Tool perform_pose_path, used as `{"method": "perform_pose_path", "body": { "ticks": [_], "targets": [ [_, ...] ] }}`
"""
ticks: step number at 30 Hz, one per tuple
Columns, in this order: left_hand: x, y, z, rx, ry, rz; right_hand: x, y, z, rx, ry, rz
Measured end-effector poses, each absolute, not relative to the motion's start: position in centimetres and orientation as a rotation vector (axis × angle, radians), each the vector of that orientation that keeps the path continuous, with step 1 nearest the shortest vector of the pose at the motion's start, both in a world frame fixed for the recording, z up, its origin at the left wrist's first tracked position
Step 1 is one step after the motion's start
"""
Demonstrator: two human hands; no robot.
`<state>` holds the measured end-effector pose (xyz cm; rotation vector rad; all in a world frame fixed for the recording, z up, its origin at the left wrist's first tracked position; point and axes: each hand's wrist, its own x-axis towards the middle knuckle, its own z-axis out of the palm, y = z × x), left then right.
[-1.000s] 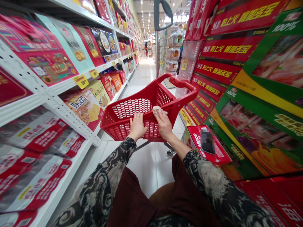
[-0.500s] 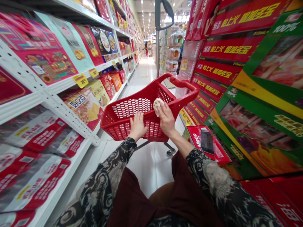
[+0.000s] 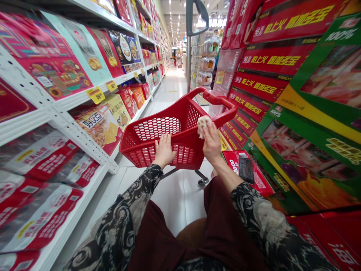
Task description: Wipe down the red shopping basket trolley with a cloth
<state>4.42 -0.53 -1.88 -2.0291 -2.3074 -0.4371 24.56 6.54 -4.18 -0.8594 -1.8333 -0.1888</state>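
Fingers [image 3: 211, 130] of the right hand [image 3: 212, 145] are pinching a pale crumpled wad [image 3: 203, 126], perhaps tissue, though it's hard to tell, just above the rim of a red plastic shopping basket [image 3: 169, 110]. Fingers of the left hand [image 3: 165, 151] are lying spread over the basket's near rim, with the wrist bending and a patterned black sleeve [image 3: 118, 226] reaching forward.
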Motion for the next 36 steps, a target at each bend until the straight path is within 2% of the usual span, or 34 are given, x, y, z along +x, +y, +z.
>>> {"method": "perform_pose_path", "body": {
  "ticks": [3, 11, 14, 20, 23, 32, 36],
  "targets": [
    [4.5, -0.5, -2.0, -2.019, -2.308, -0.431, 25.8, 7.3, -4.3, -0.897, -1.805, -0.225],
    [4.6, -0.4, -1.9, -2.040, -2.315, -0.443, 23.9, 5.9, -9.0, -0.882, -1.952, -0.178],
    [4.6, -0.4, -2.0, -2.037, -2.305, -0.453, 24.0, 5.4, -8.0, -0.842, -1.973, -0.190],
    [4.5, -0.3, -2.3, -2.040, -2.271, -0.499, 25.3, 6.8, -1.5, -0.875, -1.807, -0.206],
    [4.5, -0.4, -2.3, -2.044, -2.277, -0.507, 25.0, 8.0, 0.3, -0.958, -1.860, -0.210],
    [4.8, -0.2, -2.3, -2.032, -2.274, -0.490, 18.2, 5.3, -2.9, -0.951, -2.261, -0.153],
    [4.6, -0.2, -2.1, -2.064, -2.286, -0.469, 17.2, 5.0, -2.5, -0.891, -2.303, -0.109]
  ]
}}
